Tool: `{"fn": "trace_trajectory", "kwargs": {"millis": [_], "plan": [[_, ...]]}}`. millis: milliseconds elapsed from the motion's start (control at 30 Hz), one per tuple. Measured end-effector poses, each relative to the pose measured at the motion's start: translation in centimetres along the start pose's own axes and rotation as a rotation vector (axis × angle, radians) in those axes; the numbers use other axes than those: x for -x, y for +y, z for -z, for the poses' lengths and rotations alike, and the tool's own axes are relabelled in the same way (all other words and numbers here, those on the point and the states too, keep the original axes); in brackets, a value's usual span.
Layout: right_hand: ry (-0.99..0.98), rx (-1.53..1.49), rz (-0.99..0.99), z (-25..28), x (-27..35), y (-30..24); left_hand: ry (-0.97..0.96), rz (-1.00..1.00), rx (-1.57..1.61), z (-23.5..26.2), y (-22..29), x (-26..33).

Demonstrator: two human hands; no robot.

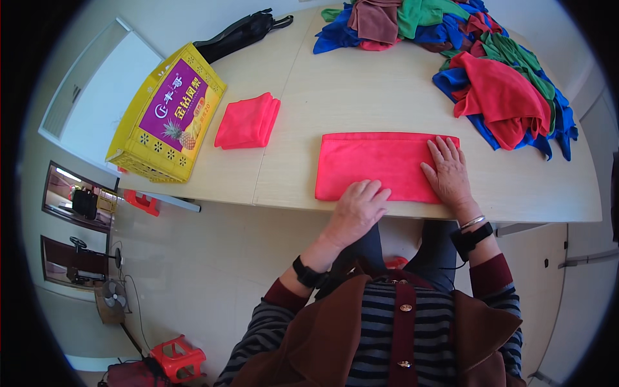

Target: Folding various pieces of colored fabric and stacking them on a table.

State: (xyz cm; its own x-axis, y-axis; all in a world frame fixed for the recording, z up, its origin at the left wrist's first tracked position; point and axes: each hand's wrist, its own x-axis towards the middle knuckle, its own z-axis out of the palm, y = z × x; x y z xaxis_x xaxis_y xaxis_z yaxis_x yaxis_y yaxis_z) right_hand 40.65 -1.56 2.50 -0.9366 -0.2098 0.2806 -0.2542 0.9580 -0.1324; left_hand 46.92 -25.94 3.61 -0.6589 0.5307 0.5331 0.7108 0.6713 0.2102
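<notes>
A red cloth (374,158), folded into a flat rectangle, lies near the table's front edge. My right hand (448,171) rests flat on its right end with the fingers spread, so it is open. At the cloth's near edge, left of its middle, is my left hand (358,209). Its fingers are curled together over that edge; what they hold, if anything, is hidden. To the left, a smaller folded red cloth (247,121) sits in a thick square on the table.
A yellow plastic crate (145,145) with a purple panel stands at the table's left edge. Behind it lies a black bag (245,35). Loose red, blue, green and brown cloths (503,97) heap along the far and right side. A red stool (177,358) stands on the floor, lower left.
</notes>
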Motion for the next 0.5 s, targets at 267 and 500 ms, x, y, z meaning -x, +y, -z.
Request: {"fn": "trace_trajectory", "kwargs": {"millis": [267,500], "plan": [[0.004,-0.002,-0.007,-0.1,0.1,0.3,-0.014,-0.102,-0.175,-1.1,-1.6,-0.1],[0.001,0.011,-0.009,-0.1,0.0,0.1,0.007,0.043,-0.036,0.2,-1.5,0.0]]}}
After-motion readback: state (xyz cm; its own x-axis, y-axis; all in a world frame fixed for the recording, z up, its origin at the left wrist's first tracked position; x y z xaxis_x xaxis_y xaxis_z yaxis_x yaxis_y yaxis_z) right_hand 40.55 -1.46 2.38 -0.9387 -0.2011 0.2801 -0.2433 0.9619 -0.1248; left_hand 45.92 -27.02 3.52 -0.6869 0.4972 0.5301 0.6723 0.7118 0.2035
